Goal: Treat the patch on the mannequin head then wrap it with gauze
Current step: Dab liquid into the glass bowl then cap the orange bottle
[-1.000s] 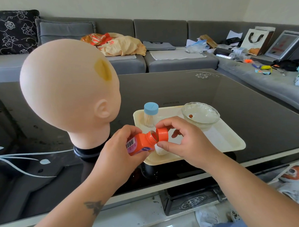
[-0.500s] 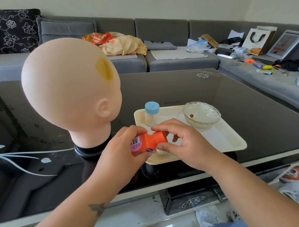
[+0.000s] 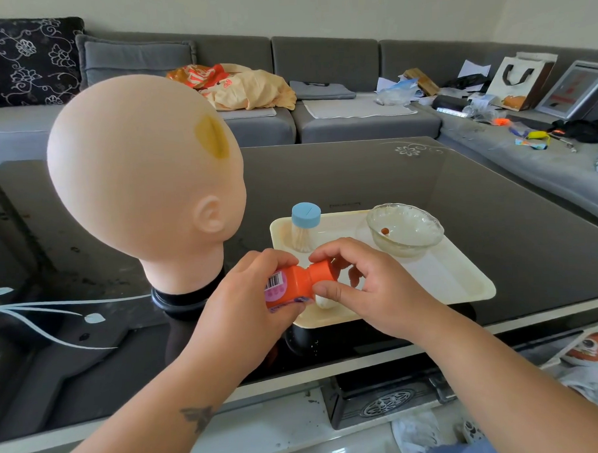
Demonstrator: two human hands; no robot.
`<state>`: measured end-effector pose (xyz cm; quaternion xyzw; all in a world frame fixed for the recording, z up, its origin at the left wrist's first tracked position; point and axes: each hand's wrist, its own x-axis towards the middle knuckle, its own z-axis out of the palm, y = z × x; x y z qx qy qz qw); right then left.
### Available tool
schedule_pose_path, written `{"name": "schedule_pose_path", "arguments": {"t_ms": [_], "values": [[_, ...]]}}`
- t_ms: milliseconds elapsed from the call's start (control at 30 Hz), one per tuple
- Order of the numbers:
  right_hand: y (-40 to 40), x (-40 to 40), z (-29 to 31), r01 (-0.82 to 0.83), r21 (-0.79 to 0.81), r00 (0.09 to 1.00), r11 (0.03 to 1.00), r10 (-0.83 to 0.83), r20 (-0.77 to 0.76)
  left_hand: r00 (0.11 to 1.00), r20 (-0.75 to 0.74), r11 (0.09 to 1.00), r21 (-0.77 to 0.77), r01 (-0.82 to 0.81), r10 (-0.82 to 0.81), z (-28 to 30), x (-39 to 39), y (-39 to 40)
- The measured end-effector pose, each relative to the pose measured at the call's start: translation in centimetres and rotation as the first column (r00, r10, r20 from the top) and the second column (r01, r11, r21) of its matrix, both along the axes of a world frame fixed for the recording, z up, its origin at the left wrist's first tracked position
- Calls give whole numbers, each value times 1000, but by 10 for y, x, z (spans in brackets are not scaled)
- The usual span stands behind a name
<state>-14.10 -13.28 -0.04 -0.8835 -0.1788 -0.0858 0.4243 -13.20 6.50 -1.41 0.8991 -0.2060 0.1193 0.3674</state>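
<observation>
The bald mannequin head [image 3: 141, 171] stands on a black base at the table's left, facing right, with a yellow-brown patch [image 3: 213, 136] on its upper side. My left hand [image 3: 246, 297] grips a small orange bottle [image 3: 288, 283], held sideways over the cream tray [image 3: 444, 281]. My right hand [image 3: 365, 285] pinches the bottle's orange cap [image 3: 322, 271], which sits on the neck. A white roll [image 3: 323, 302] peeks out on the tray under my right hand; most of it is hidden.
On the tray stand a blue-lidded jar of cotton swabs [image 3: 304, 226] and a glass bowl [image 3: 405, 228] with a small red-brown spot. The dark glass table [image 3: 426, 186] has a grey sofa [image 3: 353, 87] behind and to the right, littered with bags and papers.
The cap, held apart from the bottle's open mouth a second ago, now sits on the neck under my right fingers. Both hands stayed over the tray's near left corner.
</observation>
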Motion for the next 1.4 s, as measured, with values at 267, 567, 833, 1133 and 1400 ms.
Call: {"name": "schedule_pose_path", "arguments": {"t_ms": [267, 567, 833, 1133, 1400], "values": [[3, 0, 1, 65, 9, 998, 998, -65, -5, 999, 33, 999, 20, 28, -29, 2, -3, -2], [-5, -2, 5, -52, -96, 996, 994, 45, -81, 999, 40, 1000, -5, -24, 24, -1, 1, 1], [-6, 0, 3, 12, -88, 996, 996, -20, -92, 999, 40, 1000, -24, -8, 9, -4, 0, 0], [-4, 2, 4, 77, -67, 994, 995, -81, -73, 999, 40, 1000, -12, -14, 14, -4, 1, -1], [-5, 0, 3, -19, -106, 998, 994, 12, -63, 1000, 25, 1000, -11, -15, 15, -4, 2, 1]]}}
